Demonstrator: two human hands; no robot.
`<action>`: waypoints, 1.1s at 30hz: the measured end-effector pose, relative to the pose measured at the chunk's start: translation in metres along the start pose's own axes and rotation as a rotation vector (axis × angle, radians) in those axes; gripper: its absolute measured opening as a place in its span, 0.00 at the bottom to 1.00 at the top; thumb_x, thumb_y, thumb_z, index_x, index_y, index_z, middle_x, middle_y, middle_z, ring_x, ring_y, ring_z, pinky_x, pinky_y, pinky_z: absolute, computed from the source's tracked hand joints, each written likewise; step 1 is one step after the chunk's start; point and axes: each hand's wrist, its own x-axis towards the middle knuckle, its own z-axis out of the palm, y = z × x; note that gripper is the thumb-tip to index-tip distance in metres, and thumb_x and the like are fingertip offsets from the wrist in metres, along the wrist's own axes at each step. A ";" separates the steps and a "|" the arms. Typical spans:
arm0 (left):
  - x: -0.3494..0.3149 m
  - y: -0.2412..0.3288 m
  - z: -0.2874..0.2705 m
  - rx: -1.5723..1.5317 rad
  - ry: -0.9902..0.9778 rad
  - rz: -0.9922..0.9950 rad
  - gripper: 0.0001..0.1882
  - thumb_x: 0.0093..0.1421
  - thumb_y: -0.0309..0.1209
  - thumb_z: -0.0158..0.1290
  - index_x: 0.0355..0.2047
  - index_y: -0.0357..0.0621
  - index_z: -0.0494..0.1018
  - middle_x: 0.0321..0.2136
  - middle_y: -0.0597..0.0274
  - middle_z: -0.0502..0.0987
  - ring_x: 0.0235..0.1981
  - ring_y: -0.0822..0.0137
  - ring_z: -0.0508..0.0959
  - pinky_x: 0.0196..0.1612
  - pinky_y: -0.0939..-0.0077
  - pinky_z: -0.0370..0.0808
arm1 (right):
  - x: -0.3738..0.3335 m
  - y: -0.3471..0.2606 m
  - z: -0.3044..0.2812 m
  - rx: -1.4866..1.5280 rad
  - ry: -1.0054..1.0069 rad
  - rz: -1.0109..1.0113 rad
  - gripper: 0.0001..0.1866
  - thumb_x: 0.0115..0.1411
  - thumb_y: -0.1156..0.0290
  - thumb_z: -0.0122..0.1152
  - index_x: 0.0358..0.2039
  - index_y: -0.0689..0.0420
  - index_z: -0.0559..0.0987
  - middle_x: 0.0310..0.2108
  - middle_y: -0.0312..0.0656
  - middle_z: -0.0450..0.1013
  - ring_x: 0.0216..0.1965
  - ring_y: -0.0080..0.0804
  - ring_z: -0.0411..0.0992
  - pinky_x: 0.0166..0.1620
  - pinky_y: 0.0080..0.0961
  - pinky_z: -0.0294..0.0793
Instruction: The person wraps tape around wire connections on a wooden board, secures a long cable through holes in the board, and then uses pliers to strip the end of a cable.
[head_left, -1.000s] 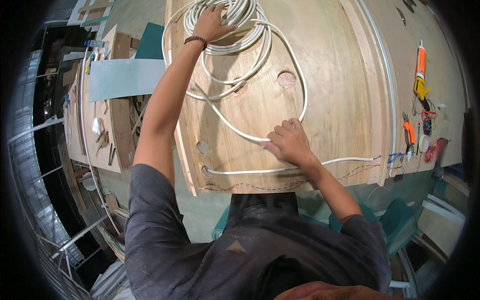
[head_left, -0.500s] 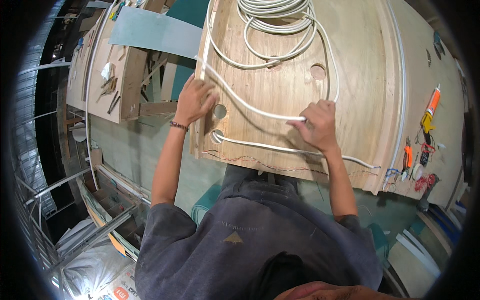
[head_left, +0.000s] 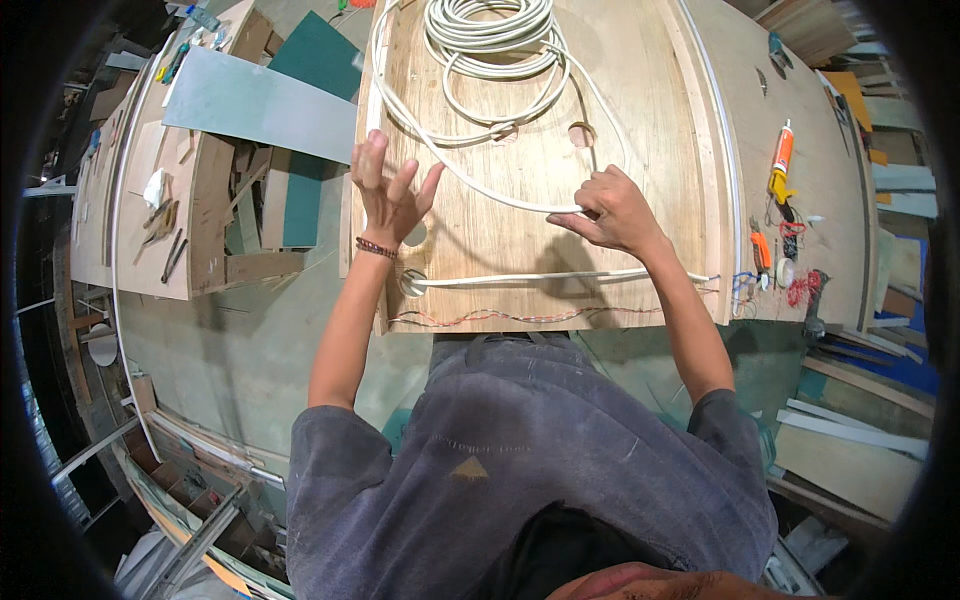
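White cable (head_left: 505,202) gripped in the right hand (head_left: 620,212), its coil (head_left: 490,46) at eleven o'clock.
From that grip the span runs toward ten o'clock over the wooden panel (head_left: 655,120), near the spread, empty left hand (head_left: 392,208).

The cable (head_left: 530,207) is white, the wooden panel (head_left: 500,245) pale tan with streaky grain. Near, twisted wires (head_left: 485,314) mix red and black. Right, a tube (head_left: 782,148) is orange; far left, a board (head_left: 318,65) is dark green. The shirt (head_left: 560,430) is faded grey.
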 end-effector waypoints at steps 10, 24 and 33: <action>-0.027 -0.026 -0.044 -0.200 0.081 -0.071 0.42 0.45 0.40 0.75 0.54 0.52 0.59 0.57 0.53 0.64 0.62 0.49 0.67 0.66 0.42 0.62 | -0.003 -0.010 -0.025 -0.117 -0.030 -0.076 0.32 0.49 0.45 0.75 0.09 0.54 0.67 0.11 0.38 0.61 0.18 0.37 0.62 0.33 0.32 0.65; -0.034 -0.016 -0.026 -0.425 -0.546 -0.383 0.21 0.64 0.47 0.56 0.24 0.42 0.73 0.21 0.52 0.74 0.25 0.50 0.75 0.30 0.56 0.71 | 0.021 0.000 -0.044 -0.056 0.212 0.243 0.26 0.58 0.54 0.71 0.16 0.61 0.73 0.12 0.40 0.63 0.15 0.29 0.60 0.21 0.31 0.58; -0.067 0.022 -0.005 -0.428 -0.682 -0.890 0.32 0.69 0.57 0.47 0.23 0.38 0.74 0.16 0.44 0.72 0.18 0.47 0.73 0.23 0.56 0.68 | 0.034 0.012 -0.040 -0.293 0.114 0.049 0.33 0.59 0.45 0.68 0.11 0.56 0.67 0.08 0.37 0.62 0.12 0.34 0.61 0.20 0.32 0.61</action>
